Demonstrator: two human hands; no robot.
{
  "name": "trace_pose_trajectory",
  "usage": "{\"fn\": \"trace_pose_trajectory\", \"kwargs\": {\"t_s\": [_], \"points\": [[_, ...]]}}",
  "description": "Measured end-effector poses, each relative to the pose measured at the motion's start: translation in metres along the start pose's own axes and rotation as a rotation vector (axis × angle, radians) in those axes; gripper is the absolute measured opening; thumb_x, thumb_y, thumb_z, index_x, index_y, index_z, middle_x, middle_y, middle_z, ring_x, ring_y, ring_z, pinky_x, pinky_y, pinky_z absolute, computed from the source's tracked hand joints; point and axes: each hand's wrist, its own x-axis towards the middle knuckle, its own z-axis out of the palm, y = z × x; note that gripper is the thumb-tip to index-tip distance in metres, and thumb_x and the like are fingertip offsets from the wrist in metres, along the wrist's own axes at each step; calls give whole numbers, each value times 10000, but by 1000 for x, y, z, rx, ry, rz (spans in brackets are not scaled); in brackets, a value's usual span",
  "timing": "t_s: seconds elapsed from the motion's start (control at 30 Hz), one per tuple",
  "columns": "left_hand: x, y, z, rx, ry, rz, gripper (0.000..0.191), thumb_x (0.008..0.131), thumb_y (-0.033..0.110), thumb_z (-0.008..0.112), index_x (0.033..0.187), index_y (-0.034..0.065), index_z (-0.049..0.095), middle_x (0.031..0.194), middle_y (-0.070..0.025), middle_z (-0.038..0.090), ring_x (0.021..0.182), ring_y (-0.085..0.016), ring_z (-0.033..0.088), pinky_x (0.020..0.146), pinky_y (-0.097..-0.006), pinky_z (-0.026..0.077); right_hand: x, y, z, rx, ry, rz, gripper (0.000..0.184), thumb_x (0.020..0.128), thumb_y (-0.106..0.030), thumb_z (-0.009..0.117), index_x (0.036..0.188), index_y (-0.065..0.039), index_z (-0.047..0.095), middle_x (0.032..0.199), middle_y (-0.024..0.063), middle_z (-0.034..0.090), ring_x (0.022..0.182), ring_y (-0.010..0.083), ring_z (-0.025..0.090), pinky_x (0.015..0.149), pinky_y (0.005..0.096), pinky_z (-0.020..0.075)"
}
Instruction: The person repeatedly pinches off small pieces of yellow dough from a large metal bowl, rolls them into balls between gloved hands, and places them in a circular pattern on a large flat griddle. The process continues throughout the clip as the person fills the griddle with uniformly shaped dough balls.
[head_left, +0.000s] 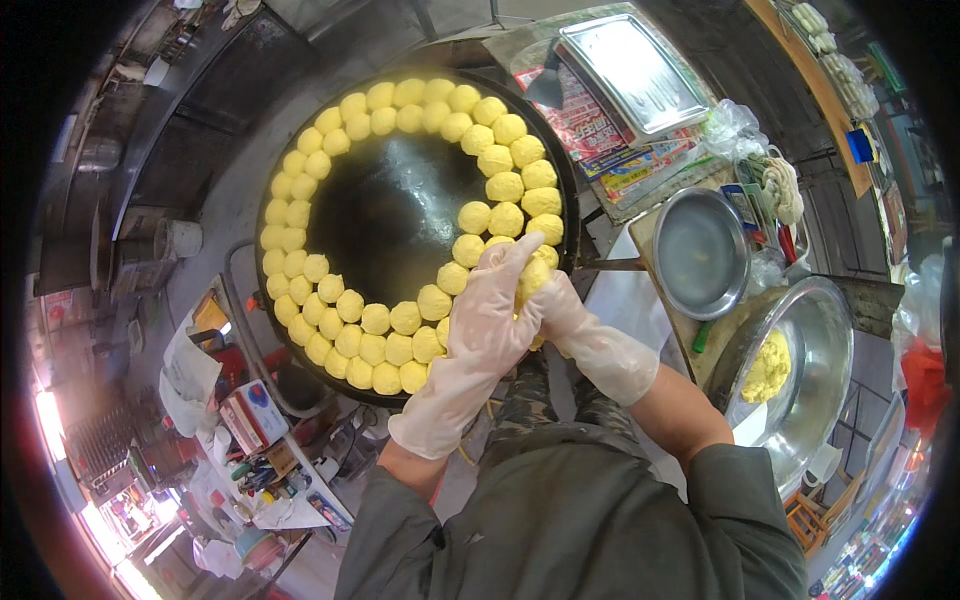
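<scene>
A yellow dough ball (534, 277) is pressed between my two hands, both in whitish disposable gloves. My left hand (491, 300) lies along its left side with fingers stretched out, and my right hand (559, 304) cups it from the right. Both are above the near right part of a round black griddle (390, 202). Rows of yellow dough balls (375, 319) ring the griddle along its rim, with a third row in places. The dark middle of the griddle shows bare and shiny. My hands hide some balls beneath them.
At right stand a metal basin of cloudy liquid (701, 251) and a large steel bowl (821, 360) holding a yellow dough lump (766, 367). A metal tray (637, 71) rests at the upper right. Left of me is a cluttered side table (300, 506) with a carton (253, 414).
</scene>
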Motion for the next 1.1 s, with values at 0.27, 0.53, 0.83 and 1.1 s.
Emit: {"fn": "trace_pose_trajectory", "kwargs": {"t_s": [0.27, 0.53, 0.83, 1.1], "points": [[10, -58, -14, 8, 117, -7, 482, 989, 322, 794, 1390, 78, 686, 1303, -173, 703, 1238, -338, 651, 1086, -415, 499, 44, 14, 23, -1, 132, 156, 297, 1041, -158, 632, 1297, -11, 661, 1123, 93, 712, 978, 229, 711, 852, 334, 591], [100, -199, -12, 65, 267, -74, 550, 888, 259, 923, 1357, 96, 685, 1302, -149, 675, 1185, -298, 656, 1063, -420, 530, 78, -62, -43, -1048, 192, 376, 695, 870, -91, 775, 1528, -59, 556, 1167, 154, 743, 1019, 233, 725, 878, 356, 606], [106, -288, 22, 291, -36, -184, 489, 878, 210, 849, 1324, 63, 710, 1297, -199, 728, 1212, -375, 685, 1085, -442, 533, -93, -58, -93, -481, 467, 457, 458, 931, -123, 746, 1377, -55, 665, 989, 32, 660, 772, 141, 652, 691, 289, 558], [99, -195, -7, 554, -20, -19, 584, 880, 188, 854, 1425, 104, 660, 1360, -198, 696, 1252, -380, 666, 1073, -436, 538, -171, -64, -120, -432, 555, 353, 453, 954, -162, 764, 1377, -36, 662, 1025, 36, 692, 885, 144, 686, 788, 297, 570]]}}
